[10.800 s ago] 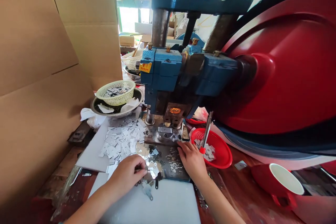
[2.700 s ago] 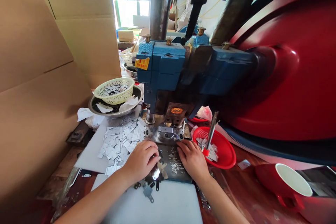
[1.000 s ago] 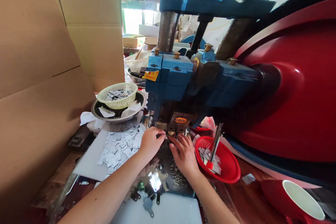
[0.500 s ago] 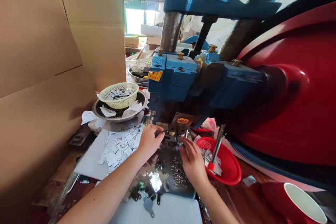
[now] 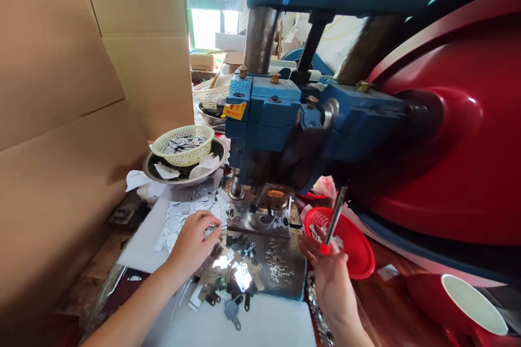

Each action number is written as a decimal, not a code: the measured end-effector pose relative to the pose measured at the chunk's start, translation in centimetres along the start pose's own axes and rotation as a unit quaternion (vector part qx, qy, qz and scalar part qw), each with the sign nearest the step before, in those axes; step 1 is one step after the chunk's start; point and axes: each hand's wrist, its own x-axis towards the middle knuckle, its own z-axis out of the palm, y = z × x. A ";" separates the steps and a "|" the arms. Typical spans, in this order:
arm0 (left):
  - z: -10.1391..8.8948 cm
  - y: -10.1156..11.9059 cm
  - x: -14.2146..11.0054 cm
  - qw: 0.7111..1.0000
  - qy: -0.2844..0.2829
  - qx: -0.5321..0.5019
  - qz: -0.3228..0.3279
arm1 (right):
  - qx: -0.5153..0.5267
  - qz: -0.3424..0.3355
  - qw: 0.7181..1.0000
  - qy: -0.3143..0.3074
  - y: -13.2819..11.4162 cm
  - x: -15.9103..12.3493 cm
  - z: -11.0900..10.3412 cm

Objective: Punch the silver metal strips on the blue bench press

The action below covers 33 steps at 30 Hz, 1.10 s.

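My left hand [image 5: 193, 241] lies on a pile of small silver metal plates [image 5: 179, 214] left of the press, its fingers curled over one plate. My right hand [image 5: 331, 276] is at the near rim of a red bowl [image 5: 360, 257], fingers pinched together just beside the red end of a metal rod [image 5: 334, 219] that leans in the bowl. Whatever those fingers hold is hidden. The die block [image 5: 260, 218] under the blue press head [image 5: 264, 114] stands bare between the hands. Loose punched pieces and scraps [image 5: 240, 271] lie in front of it.
A yellow basket [image 5: 183, 143] of plates sits in a steel bowl [image 5: 150, 167] at the back left. Cardboard sheets [image 5: 61, 119] wall the left side. A big red machine cover [image 5: 448, 146] fills the right. A red cup [image 5: 468, 301] stands at the front right, white foam board [image 5: 268, 328] nearest me.
Both hands have pulled back from the die. The left went down-left onto the plate pile, the right went right to the red bowl. The die now shows uncovered.
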 end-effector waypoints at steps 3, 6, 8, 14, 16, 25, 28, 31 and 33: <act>-0.8 -0.7 -1.9 0.998 -0.023 0.062 -0.003 | -0.026 0.042 0.999 -0.010 0.0 1.4 1.4; -0.5 -0.9 -3.0 0.992 -0.045 0.119 -0.017 | -0.160 0.002 0.985 -0.059 -0.1 3.8 4.1; 0.0 -0.8 -3.3 0.989 -0.057 0.135 -0.021 | -0.236 -0.048 0.966 -0.093 -0.2 5.4 6.1; 1.0 -0.7 -3.3 0.992 -0.064 0.110 -0.011 | -0.277 -0.030 0.959 -0.054 -0.6 6.8 5.0; 1.0 -0.6 -3.3 0.994 -0.059 0.091 -0.005 | -0.276 -0.030 0.961 -0.008 -0.6 6.0 2.0; 1.0 1.2 -3.1 0.991 -0.092 -0.050 -0.081 | -0.445 -0.198 0.856 -0.174 0.3 0.1 2.9; 1.7 1.1 -2.9 0.977 -0.086 -0.156 -0.115 | -0.515 -0.231 0.803 -0.189 0.2 -0.6 5.5; 2.5 0.9 -2.8 0.951 -0.106 -0.250 -0.151 | -0.491 -0.236 0.818 -0.184 -0.1 -0.2 5.9; 2.9 1.0 -2.7 0.932 -0.119 -0.297 -0.173 | -0.437 -0.230 0.854 -0.166 -0.4 0.6 5.8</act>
